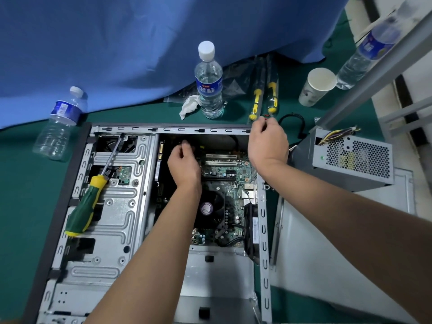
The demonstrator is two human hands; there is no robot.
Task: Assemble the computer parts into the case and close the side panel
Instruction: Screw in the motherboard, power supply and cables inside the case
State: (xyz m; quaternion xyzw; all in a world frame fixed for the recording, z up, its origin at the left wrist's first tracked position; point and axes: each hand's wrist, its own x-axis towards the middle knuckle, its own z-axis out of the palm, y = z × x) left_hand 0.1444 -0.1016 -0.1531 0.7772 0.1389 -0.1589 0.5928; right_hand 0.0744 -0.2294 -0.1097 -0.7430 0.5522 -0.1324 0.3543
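Both hands are working at the open computer case [149, 206] lying on its side on the green table [21, 183]. Left hand [184, 163] is reaching inside above the motherboard [229, 169], fingers curled on something dark that cannot be made out. Right hand [267, 146] is gripping the case's far corner, fingers curled over the rim. A green-handled screwdriver [91, 195] is lying on the drive cage, and the power supply [350, 163] is sitting just beside the case.

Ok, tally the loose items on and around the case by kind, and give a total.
Water bottles: 3
Screwdrivers: 3, a green-handled one lying on the case, 2 yellow-handled in wrappers
Paper cup: 1
Power supply: 1
Crumpled tissue: 1
Total: 9
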